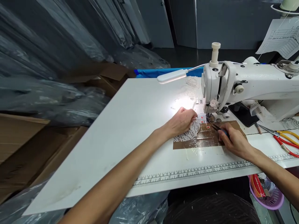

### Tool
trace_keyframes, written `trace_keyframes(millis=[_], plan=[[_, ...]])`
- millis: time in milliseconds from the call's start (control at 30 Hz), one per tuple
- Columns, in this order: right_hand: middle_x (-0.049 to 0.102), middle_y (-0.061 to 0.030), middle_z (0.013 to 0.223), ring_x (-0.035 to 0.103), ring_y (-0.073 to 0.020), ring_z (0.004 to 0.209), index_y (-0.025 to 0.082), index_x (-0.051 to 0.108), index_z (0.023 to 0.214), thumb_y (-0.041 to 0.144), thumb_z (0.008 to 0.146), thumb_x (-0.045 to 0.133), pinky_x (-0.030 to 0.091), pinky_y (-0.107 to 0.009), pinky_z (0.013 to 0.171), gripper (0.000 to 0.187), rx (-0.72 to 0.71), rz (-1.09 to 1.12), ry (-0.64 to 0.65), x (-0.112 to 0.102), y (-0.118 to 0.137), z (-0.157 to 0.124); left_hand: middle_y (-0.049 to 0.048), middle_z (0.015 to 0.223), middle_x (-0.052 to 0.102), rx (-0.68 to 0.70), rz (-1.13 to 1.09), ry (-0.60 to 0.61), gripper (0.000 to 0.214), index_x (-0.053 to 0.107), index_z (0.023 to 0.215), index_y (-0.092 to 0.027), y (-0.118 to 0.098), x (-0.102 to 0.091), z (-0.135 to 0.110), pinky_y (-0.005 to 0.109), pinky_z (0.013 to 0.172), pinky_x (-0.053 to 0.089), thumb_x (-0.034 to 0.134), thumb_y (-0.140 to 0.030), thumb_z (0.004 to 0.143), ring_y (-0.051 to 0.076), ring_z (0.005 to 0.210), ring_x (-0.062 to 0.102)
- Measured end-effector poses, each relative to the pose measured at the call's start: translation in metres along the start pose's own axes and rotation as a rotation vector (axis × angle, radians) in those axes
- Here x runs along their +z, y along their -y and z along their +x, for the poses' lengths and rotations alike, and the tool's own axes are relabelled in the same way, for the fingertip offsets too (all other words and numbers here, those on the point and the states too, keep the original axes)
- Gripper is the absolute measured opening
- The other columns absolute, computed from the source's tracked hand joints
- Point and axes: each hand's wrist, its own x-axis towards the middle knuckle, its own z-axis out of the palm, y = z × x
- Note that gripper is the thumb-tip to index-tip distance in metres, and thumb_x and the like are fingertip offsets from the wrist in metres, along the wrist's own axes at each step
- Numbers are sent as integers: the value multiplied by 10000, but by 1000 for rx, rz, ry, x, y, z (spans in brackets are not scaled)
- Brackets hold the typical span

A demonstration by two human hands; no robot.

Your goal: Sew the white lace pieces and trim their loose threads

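Observation:
My left hand (182, 120) lies on a piece of white lace (192, 132), fingers curled and pressing it down just left of the needle of a white sewing machine (247, 84). More white lace (190, 88) lies past the needle under the lamp's glare. My right hand (234, 142) is closed round a thin dark pointed tool (216, 127) whose tip reaches toward the presser foot (209, 118). Both hands rest over a brown taped patch (207, 136) on the white table (112, 137).
A white gooseneck lamp (171, 75) shines on the needle area. Yellow and red scissors (283, 138) lie at the right edge. A ruler strip (193, 171) runs along the table front. Cardboard boxes (30, 146) and plastic-wrapped rolls (46, 46) stand left. A pink basket (268, 196) hangs lower right.

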Motion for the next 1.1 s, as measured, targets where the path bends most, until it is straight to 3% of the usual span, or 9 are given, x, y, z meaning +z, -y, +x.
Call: trace_keyframes(millis=[100, 233, 333, 533, 700, 800, 900, 1000, 1100], plan=[[725, -106, 844, 647, -192, 650, 142, 577, 1168, 297, 1015, 352, 380, -270, 550, 313, -35, -319, -43, 9, 11, 8, 52, 853, 654, -67, -60, -62, 131, 508, 957, -181, -4, 0, -6, 389, 764, 477, 393, -233, 995, 158, 667, 532], [690, -217, 1122, 667, -233, 823, 99, 577, 1304, 273, 1026, 351, 399, -279, 545, 398, -111, -600, -91, 19, 23, 19, 69, 941, 672, -171, -213, -136, 163, 487, 1112, -167, -9, 1, -8, 341, 716, 499, 454, -194, 954, 168, 780, 608], [653, -255, 1166, 656, -244, 820, 53, 542, 1346, 196, 1019, 324, 425, -296, 534, 418, -95, -665, -65, 26, 31, 28, 56, 934, 687, -248, -347, -154, 233, 467, 1172, -160, -10, 3, -8, 308, 669, 502, 473, -185, 941, 142, 727, 615], [659, -253, 1017, 637, -244, 819, 30, 598, 1199, -7, 934, 237, 456, -305, 571, 449, -90, -710, -31, 32, 44, 44, 40, 892, 695, -306, -460, -192, 250, 500, 1157, -147, -9, 7, -7, 292, 649, 497, 505, -200, 913, 123, 666, 592], [659, -230, 1114, 659, -230, 763, 90, 606, 1217, 88, 979, 334, 453, -317, 580, 362, -50, -655, -4, 24, 43, 35, 36, 836, 685, -321, -464, -88, 208, 561, 1106, -158, -15, -7, -11, 295, 633, 493, 497, -213, 916, 141, 679, 605], [693, -191, 1126, 667, -202, 690, 142, 563, 1325, 242, 1025, 374, 391, -279, 533, 368, -67, -645, -37, 15, 27, 18, 41, 826, 690, -247, -512, 172, 169, 613, 1022, -165, -39, -25, -22, 288, 604, 495, 487, -179, 910, 150, 672, 620], [733, -152, 1043, 687, -206, 696, 143, 616, 1239, 293, 1037, 326, 372, -274, 516, 384, -156, -598, -152, 7, -1, 1, 35, 839, 714, -47, -587, 488, 173, 652, 1025, -175, -78, -43, -43, 298, 649, 537, 504, -183, 936, 160, 699, 657], [747, -130, 913, 689, -207, 686, 124, 644, 1130, 304, 1030, 290, 402, -273, 519, 410, -199, -535, -293, 4, -28, -13, 82, 1201, 688, 34, -539, 410, 270, 634, 1201, -210, -116, -62, -69, 346, 897, 549, 559, -199, 941, 219, 1070, 664], [750, -113, 881, 696, -206, 696, 130, 644, 1063, 308, 1007, 310, 438, -273, 540, 382, -184, -479, -398, 6, -45, -24, 69, 1320, 636, -104, -532, 254, 304, 622, 1264, -277, -136, -76, -105, 330, 944, 534, 542, -276, 971, 220, 1161, 632]])
